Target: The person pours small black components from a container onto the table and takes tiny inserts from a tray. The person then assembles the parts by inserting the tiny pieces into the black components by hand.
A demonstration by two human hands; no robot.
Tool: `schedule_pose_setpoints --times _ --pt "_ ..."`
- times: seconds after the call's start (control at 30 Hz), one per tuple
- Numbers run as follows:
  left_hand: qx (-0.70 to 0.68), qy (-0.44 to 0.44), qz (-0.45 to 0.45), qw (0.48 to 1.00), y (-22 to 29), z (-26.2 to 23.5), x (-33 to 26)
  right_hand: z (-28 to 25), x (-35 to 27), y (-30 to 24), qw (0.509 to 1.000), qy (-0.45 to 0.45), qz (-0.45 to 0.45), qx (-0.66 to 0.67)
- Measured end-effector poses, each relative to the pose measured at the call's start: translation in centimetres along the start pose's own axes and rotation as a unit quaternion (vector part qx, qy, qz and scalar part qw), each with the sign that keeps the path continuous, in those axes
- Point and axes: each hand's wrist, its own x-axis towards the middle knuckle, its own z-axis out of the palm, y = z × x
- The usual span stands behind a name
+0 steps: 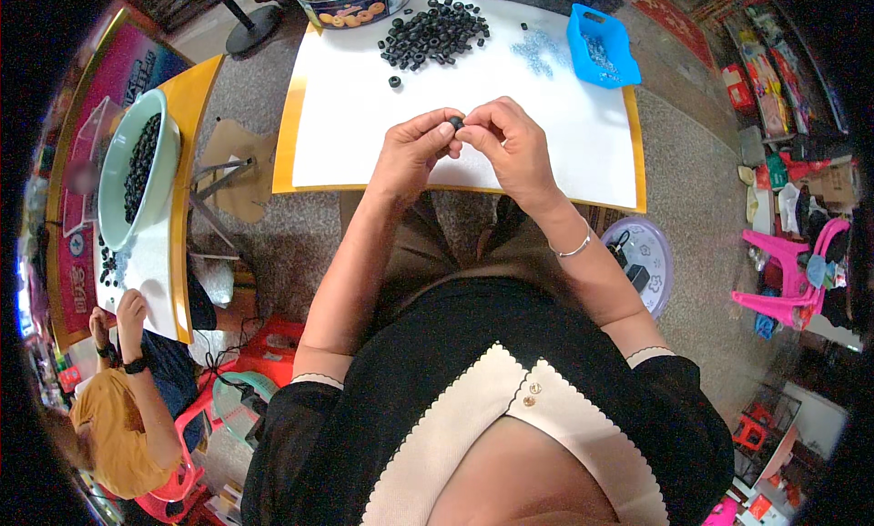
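Over the near half of the white-covered table, my two hands meet. My left hand (417, 153) pinches a small round black part (456, 122) between thumb and fingers. From the other side, my right hand (514, 148) has its thumb and forefinger pressed together against that part; whatever lies between those fingertips is too small to make out. Beyond them a heap of similar black parts (435, 34) is spread out, with a single black part (394, 81) lying apart nearer to me. Tiny clear bluish pieces (535, 54) are scattered to the right of the heap.
A blue plastic tray (583, 25) with more clear pieces stands at the far right, a round tin (314, 16) at the far left. On a second table at left is a pale green basin (107, 198) of black parts; another person's hands (131, 315) work there. A lilac stool (657, 253) stands right.
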Motion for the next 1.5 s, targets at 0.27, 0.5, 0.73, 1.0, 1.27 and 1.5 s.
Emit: schedule_pose_setpoints --times 0.27,0.5,0.73,1.0,1.27,1.5 --pt "-0.047 -0.077 -0.058 0.994 0.9 0.2 -0.4 -0.8 0.0 0.7 0.988 -0.025 -0.134 -0.067" --pt "-0.058 -0.154 -0.114 0.98 0.8 -0.2 -0.6 -0.9 0.0 0.0 0.986 -0.043 -0.15 -0.058" --pt "-0.093 -0.091 -0.077 0.989 0.4 1.8 -0.8 -0.8 -0.3 0.5 0.994 -0.048 -0.097 0.017" --pt "-0.087 -0.047 -0.061 0.993 -0.1 2.7 -1.1 -0.7 -0.6 0.8 0.995 -0.051 -0.081 0.022" --pt "-0.139 -0.056 -0.073 0.986 0.1 3.0 -1.1 -1.6 -0.5 -1.3 0.977 0.003 -0.178 -0.119" --pt "-0.169 -0.073 -0.067 0.981 -0.1 2.6 -0.8 -1.3 -0.7 -1.3 0.972 0.049 -0.188 -0.13"
